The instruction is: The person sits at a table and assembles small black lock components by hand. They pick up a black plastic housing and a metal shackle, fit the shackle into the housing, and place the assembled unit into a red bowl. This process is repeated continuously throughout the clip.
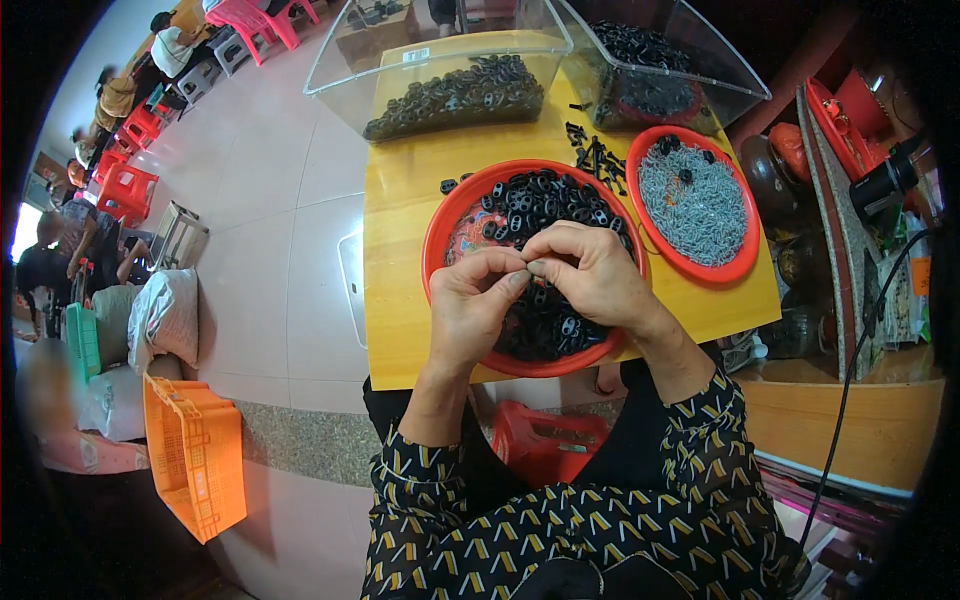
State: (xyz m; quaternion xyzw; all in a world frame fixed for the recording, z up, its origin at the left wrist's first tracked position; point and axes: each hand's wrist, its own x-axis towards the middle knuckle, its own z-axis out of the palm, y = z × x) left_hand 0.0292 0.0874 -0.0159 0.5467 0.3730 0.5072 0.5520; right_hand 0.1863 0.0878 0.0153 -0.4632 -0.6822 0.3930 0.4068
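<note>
**Fingertips meeting over the near half of the red bowl**

Both hands are raised above the large round red plastic bowl [440,232] that stands on the yellow wooden tabletop [400,330], and they meet almost at the middle of the picture. The left hand [470,305] is curled narrow, thumb and forefinger pinched together on something too small to make out; the right hand [592,270] is likewise closed to a pinch, its fingertips touching those of the left. Whatever sits between them is hidden by the fingers (a small pale sliver may show at the join, but it cannot be told for certain).

The heap of small black plastic ring-shaped pieces [545,200] fills that bowl and lies directly under and just beyond the hands, so the pieces are down and slightly forward from either pinch. Neither hand is clearly closer; the left hangs over the bowl's near left rim, the right over its centre and right side.

The smaller round red plastic dish of thin grey metal pins [695,205] sits just beside the big bowl, on the right, so the right hand is the nearer one to it. A few loose black pieces [590,155] lie on the table between the two vessels and the clear plastic bins [440,60] further back, well apart from both hands.
</note>
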